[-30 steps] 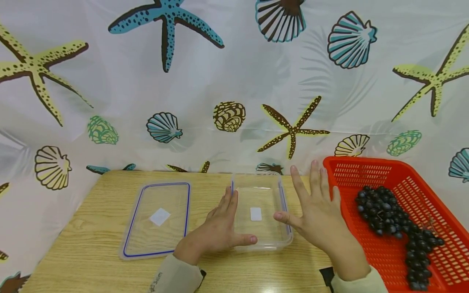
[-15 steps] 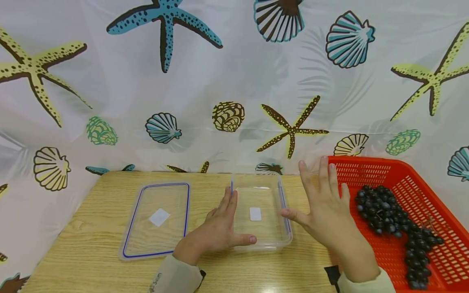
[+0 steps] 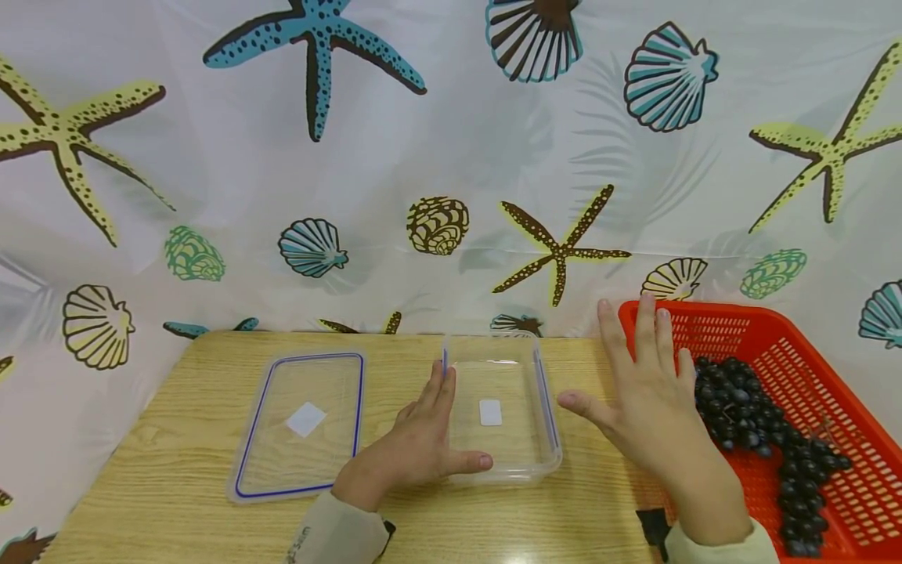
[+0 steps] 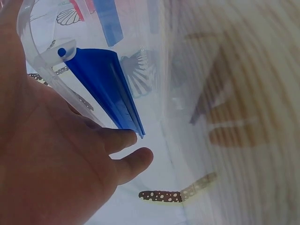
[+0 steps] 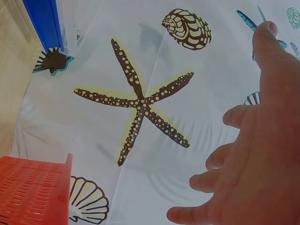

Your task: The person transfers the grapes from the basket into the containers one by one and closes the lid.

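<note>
White cloth [image 3: 451, 133]: backdrop printed with starfish and shells in blue, yellow, brown and green; fills the upper part of the head view.
Wooden tabletop [image 3: 155, 454]: light grain, running up to the foot of the cloth; bears the objects below.
Red basket [image 3: 719, 309]: slotted plastic, at the right end of the tabletop, partly cut off by the lower edge of the head view.
Clear container [image 3: 517, 415]: rectangular plastic, upright and uncovered near the middle of the tabletop, left of the basket and apart from it.
Clear lid [image 3: 303, 392]: flat on the tabletop, left of the container, edged by a blue line.
Black grapes [image 3: 747, 415]: bunched on the basket floor, trailing toward the near side.
Right hand [image 3: 648, 403]: between container and basket, fingers and thumb spread apart; fingertips overlap the basket's rim in the head view, contact uncertain.
Left hand [image 3: 423, 442]: at the container's left wall, fingers extended and close together, thumb set apart across the near-left corner; exact contact cannot be told.
Blue clasp [image 4: 103, 84]: on the container's side, just beside the left fingertips in the left wrist view.
White sticker [image 3: 490, 413]: small, on the container.
</note>
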Demonstrator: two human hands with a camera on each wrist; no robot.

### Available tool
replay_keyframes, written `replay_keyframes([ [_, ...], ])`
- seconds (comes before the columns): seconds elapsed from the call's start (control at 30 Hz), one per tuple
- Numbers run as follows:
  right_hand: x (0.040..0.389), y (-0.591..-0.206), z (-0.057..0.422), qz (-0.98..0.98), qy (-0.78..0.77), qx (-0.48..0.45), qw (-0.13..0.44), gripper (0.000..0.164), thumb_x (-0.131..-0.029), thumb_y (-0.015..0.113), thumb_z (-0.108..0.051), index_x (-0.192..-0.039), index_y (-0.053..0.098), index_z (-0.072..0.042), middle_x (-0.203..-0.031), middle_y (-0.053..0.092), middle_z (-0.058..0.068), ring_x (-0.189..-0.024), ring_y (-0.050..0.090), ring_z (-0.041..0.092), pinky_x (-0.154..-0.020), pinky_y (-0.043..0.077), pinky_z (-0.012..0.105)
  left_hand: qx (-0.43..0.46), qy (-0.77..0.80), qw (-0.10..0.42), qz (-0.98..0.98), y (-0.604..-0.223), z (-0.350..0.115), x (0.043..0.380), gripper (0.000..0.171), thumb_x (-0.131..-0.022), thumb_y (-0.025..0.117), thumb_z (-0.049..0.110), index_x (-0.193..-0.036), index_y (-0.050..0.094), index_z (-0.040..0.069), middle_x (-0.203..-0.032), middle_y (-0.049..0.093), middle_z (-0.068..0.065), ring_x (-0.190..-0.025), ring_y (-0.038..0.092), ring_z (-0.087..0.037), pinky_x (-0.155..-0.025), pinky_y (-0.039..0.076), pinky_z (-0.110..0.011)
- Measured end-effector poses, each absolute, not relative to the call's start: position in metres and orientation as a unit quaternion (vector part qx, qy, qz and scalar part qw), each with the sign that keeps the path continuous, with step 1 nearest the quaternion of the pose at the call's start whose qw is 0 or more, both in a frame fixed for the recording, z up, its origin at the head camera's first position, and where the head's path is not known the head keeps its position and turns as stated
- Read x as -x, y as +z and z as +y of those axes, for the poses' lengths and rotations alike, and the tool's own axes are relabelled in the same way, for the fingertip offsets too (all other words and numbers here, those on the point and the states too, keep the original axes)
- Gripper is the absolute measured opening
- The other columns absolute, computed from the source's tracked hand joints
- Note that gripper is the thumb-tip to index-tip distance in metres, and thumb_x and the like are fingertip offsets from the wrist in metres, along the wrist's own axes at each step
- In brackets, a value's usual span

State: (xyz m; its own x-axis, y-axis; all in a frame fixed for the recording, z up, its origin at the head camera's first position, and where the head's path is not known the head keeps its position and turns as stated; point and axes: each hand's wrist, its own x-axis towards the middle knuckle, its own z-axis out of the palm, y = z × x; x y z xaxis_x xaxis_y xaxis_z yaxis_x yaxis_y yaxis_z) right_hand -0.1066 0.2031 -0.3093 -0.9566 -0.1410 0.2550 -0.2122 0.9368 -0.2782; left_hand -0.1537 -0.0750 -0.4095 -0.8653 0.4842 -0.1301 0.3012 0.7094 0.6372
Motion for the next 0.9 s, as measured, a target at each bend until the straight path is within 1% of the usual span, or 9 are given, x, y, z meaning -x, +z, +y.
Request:
replay_keyframes([
  [0.27, 0.103, -0.302, 0.210, -0.977, 0.153, -0.083, 0.120, 0.112, -0.088, 0.062, -0.069, -0.164, -0.005, -0.022, -0.163, -0.029, 0.013, -0.149, -0.019, 0.042, -0.106, 0.003, 0.078, -0.213, 0.318, 0.147, 0.912, -0.410, -0.076, 0.154, 0.129, -0.082, 0.075, 0.064, -0.160, -0.012, 0.010, -0.162, -0.025, -0.007, -0.151, 0.004, -0.037, -0.117, 0.008, -0.061],
  [0.37, 0.102, -0.299, 0.214, -0.977, 0.158, -0.080, 0.123, 0.112, -0.088, 0.065, -0.066, -0.164, -0.004, -0.021, -0.163, -0.029, 0.013, -0.149, -0.018, 0.043, -0.106, 0.002, 0.078, -0.213, 0.318, 0.146, 0.912, -0.410, -0.075, 0.154, 0.129, -0.082, 0.076, 0.064, -0.160, -0.012, 0.010, -0.162, -0.025, -0.007, -0.151, 0.004, -0.036, -0.117, 0.008, -0.061],
  [0.5, 0.099, -0.295, 0.218, -0.975, 0.166, -0.074, 0.128, 0.113, -0.088, 0.067, -0.063, -0.164, -0.006, -0.022, -0.163, -0.030, 0.012, -0.149, -0.018, 0.043, -0.106, 0.000, 0.078, -0.213, 0.319, 0.145, 0.912, -0.410, -0.076, 0.154, 0.130, -0.082, 0.076, 0.063, -0.160, -0.012, 0.010, -0.163, -0.024, -0.008, -0.151, 0.006, -0.038, -0.117, 0.008, -0.061],
  [0.6, 0.099, -0.294, 0.221, -0.975, 0.168, -0.070, 0.131, 0.112, -0.089, 0.066, -0.064, -0.164, -0.007, -0.023, -0.163, -0.030, 0.012, -0.149, -0.019, 0.043, -0.106, -0.002, 0.078, -0.213, 0.318, 0.145, 0.912, -0.410, -0.076, 0.154, 0.130, -0.082, 0.077, 0.063, -0.160, -0.012, 0.010, -0.163, -0.023, -0.009, -0.151, 0.007, -0.039, -0.117, 0.009, -0.062],
  [0.73, 0.098, -0.293, 0.225, -0.975, 0.165, -0.063, 0.133, 0.111, -0.089, 0.063, -0.066, -0.163, -0.006, -0.021, -0.163, -0.028, 0.013, -0.148, -0.020, 0.044, -0.105, -0.002, 0.079, -0.213, 0.320, 0.145, 0.912, -0.410, -0.076, 0.154, 0.129, -0.082, 0.076, 0.062, -0.160, -0.011, 0.009, -0.163, -0.023, -0.009, -0.151, 0.006, -0.038, -0.117, 0.009, -0.061],
  [0.9, 0.098, -0.291, 0.231, -0.976, 0.161, -0.056, 0.137, 0.111, -0.090, 0.063, -0.065, -0.163, -0.008, -0.021, -0.163, -0.028, 0.014, -0.148, -0.021, 0.043, -0.104, -0.001, 0.080, -0.213, 0.324, 0.144, 0.910, -0.411, -0.076, 0.155, 0.129, -0.082, 0.076, 0.063, -0.160, -0.012, 0.010, -0.163, -0.024, -0.008, -0.151, 0.006, -0.038, -0.117, 0.009, -0.062],
])
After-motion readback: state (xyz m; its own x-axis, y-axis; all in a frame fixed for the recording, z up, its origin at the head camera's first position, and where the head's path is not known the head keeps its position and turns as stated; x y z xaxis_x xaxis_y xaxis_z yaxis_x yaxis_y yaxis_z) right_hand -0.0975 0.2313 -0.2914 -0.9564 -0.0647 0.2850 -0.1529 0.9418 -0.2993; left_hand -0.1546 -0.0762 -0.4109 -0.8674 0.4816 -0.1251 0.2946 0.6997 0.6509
